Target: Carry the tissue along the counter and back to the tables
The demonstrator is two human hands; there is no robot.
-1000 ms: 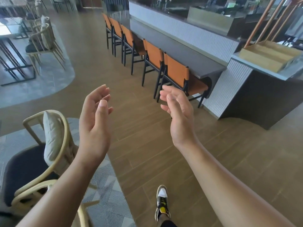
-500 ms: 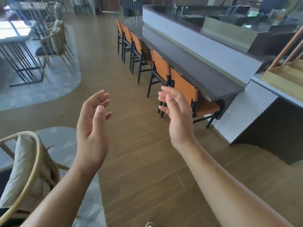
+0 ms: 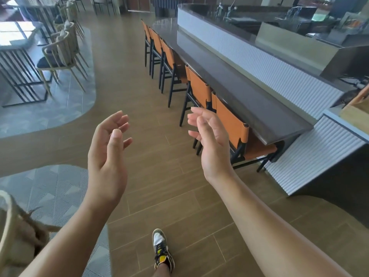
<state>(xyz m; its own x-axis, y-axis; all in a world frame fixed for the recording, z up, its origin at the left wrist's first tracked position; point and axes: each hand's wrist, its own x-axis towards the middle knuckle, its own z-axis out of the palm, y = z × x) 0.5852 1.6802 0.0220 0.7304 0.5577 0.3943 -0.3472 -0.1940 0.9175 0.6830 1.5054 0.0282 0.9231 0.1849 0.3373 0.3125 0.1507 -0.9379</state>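
Bare forearms; grey-white-yellow sneaker [image 3: 162, 250], seemingly laced

place: café/bar | cues: long bar counter [image 3: 229, 80]; orange chairs [image 3: 231, 122]; dining tables [image 3: 12, 48]

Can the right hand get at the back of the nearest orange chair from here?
Probably yes: the right hand is open and empty, and nothing stands between it and the nearest orange chair.

Sneaker [image 3: 162, 250] back underfoot, chairs nearer.
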